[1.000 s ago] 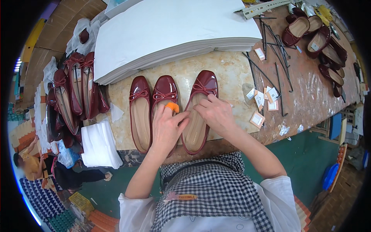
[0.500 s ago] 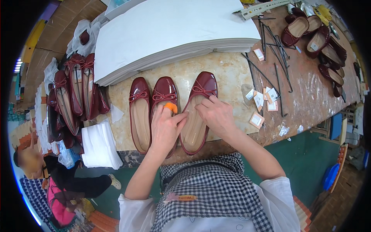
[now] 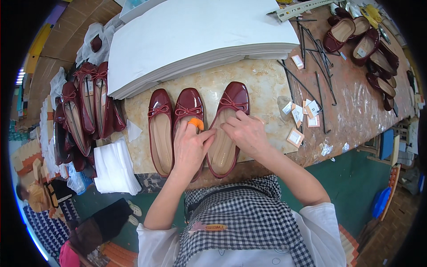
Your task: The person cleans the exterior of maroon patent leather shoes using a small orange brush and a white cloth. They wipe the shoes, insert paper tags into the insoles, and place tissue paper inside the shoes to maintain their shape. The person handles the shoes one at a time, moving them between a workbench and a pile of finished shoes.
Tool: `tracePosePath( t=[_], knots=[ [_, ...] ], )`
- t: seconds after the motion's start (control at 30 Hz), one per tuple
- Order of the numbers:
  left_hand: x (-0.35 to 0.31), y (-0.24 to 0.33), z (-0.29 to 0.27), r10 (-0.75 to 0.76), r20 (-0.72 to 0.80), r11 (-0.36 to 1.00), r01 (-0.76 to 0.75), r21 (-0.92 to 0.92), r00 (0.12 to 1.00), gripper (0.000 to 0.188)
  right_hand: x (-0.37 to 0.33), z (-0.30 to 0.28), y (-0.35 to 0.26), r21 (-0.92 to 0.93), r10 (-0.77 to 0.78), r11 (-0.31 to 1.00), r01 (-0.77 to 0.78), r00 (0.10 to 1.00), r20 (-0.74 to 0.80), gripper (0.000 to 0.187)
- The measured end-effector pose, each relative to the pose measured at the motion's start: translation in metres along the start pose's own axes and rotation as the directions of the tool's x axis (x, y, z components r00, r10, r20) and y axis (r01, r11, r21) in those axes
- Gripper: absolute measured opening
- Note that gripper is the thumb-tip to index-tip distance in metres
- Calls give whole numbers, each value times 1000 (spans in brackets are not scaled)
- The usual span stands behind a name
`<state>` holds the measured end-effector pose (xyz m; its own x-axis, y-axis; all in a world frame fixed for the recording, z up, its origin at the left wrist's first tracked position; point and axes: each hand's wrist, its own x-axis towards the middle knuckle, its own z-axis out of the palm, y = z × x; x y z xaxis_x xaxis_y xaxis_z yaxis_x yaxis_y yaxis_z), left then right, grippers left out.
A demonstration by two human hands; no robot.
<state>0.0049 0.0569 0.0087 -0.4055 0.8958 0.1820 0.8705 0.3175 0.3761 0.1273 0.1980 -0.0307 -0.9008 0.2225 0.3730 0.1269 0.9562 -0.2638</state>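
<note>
Three glossy dark red flat shoes with bows lie side by side on the marble-patterned bench top (image 3: 262,84). My left hand (image 3: 190,147) covers the middle shoe (image 3: 189,104); an orange cap sits on its fingertip. My right hand (image 3: 247,132) rests on the right shoe (image 3: 232,100), fingers pressing at the beige insole near the opening. The fingertips of both hands meet over that shoe's inner edge. What they pinch is too small to tell. The left shoe (image 3: 160,129) lies untouched.
A thick stack of white sheets (image 3: 195,35) lies behind the shoes. More red shoes (image 3: 84,111) lean at the left, others (image 3: 360,42) at far right. Folded white tissue (image 3: 115,167), paper tags (image 3: 304,115) and black rods (image 3: 318,53) lie around. A person moves on the floor at lower left.
My hands stay on the shoes with only slight finger movement. The person on the floor at the lower left has shifted position.
</note>
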Motion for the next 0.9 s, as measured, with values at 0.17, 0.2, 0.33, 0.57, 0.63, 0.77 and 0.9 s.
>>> tracePosePath(
  t=[0.17, 0.2, 0.33, 0.57, 0.63, 0.77, 0.9],
  knots=[
    [-2, -2, 1, 9, -18, 1000, -9, 9, 1000, 20, -2, -1, 2, 60, 36, 998, -37, 999, 25, 11],
    [-2, -2, 1, 7, -17, 1000, -7, 7, 1000, 20, -4, 0, 1, 74, 48, 996, -50, 998, 32, 9],
    [-1, 0, 1, -5, 0, 1000, 5, 8, 1000, 20, -3, 5, 4, 70, 55, 996, -55, 998, 5, 10],
    [7, 8, 12, 47, 63, 993, -53, 107, 997, 17, 0, 1, 1, 222, 119, 967, -121, 993, 20, 8],
    [9, 9, 12, 60, 96, 993, -69, 94, 994, 14, -4, 0, 2, 250, 139, 958, -139, 990, 18, 8],
    [9, 1, 6, 101, 165, 994, -94, -48, 981, 12, -5, -4, -3, 143, 82, 986, -85, 996, 25, 15],
    [3, -14, -5, -11, 232, 935, 93, -343, 973, 15, -2, -13, -6, 88, 45, 995, -40, 998, -46, 19]
  ],
)
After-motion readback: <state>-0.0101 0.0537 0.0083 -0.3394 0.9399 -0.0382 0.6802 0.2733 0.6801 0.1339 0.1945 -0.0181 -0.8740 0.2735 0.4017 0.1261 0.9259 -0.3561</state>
